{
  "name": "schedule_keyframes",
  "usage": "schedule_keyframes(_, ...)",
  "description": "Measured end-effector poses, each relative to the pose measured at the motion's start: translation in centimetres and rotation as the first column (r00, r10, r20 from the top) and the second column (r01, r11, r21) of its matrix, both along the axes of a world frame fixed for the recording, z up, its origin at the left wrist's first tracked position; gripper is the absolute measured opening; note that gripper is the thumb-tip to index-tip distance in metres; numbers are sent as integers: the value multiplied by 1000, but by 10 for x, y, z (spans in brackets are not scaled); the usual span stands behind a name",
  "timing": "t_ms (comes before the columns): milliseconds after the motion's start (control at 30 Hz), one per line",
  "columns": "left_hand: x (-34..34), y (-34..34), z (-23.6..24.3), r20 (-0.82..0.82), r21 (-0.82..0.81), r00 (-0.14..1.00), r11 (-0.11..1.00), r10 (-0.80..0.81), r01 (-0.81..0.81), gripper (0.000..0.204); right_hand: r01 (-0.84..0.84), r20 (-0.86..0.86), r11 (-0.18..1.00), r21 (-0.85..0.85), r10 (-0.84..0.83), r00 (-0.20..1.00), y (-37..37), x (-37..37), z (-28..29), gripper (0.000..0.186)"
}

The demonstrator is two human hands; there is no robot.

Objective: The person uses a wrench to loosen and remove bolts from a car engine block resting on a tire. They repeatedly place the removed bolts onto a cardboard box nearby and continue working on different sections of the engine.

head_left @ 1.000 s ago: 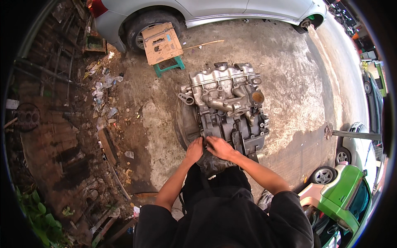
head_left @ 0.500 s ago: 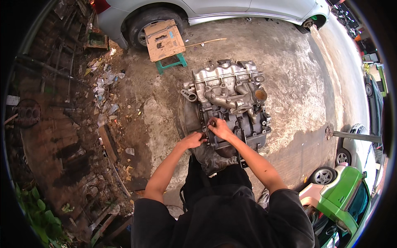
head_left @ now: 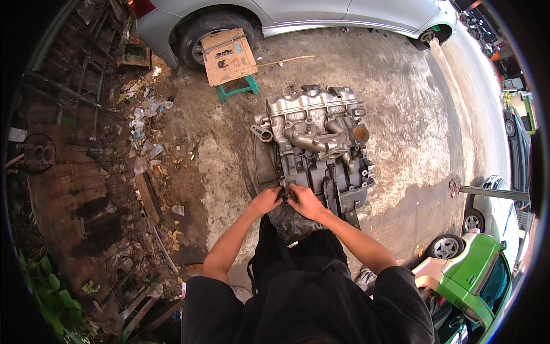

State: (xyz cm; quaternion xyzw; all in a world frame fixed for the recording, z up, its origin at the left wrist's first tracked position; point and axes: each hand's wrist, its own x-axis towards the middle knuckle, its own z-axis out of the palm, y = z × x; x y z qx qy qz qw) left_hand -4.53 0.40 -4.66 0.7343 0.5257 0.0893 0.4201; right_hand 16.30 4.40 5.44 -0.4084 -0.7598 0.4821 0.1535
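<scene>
An engine (head_left: 321, 149) stands on the ground in front of me, with a silvery upper part, a curved manifold (head_left: 321, 140) and a darker block below. Both my hands are at the block's lower left edge, close together. My left hand (head_left: 268, 200) has its fingers curled at that edge. Beside it my right hand (head_left: 305, 202) is bent over the same spot, its fingertips pinched together. Whatever lies between the fingers is too small or hidden to make out. A dark, crumpled sheet (head_left: 292, 222) lies under the engine's near left side.
A green stool (head_left: 238, 89) with cardboard (head_left: 228, 57) on top stands beyond the engine, by a silver car (head_left: 309, 14). Litter (head_left: 146, 117) and a wooden plank (head_left: 149, 198) lie to the left. A green vehicle (head_left: 472, 275) is at the lower right.
My right hand has come down and nearer along the engine's left edge, next to my left hand. My left hand has shifted only slightly.
</scene>
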Motion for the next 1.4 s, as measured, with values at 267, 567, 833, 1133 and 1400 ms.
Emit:
schedule_keyframes(267,2,34,9,31,-348,999,938,27,-15,28,311,30,927,-209,-312,950,38,-18,-19,23)
schedule_keyframes(567,12,-12,35,-157,88,985,994,74,-60,37,72,-57,996,-57,-75,996,0,-1,7,25)
schedule_keyframes(833,-4,18,8,51,-329,997,944,55,-35,34,220,35,961,-169,-217,976,24,-10,-21,22)
schedule_keyframes(1133,3,22,19,-39,-182,997,981,63,-69,39,296,62,933,-204,-290,955,41,-17,-31,18)
schedule_keyframes(1400,20,-3,49,-228,-102,971,991,66,-91,51,206,36,970,-127,-203,979,-6,-5,9,26)
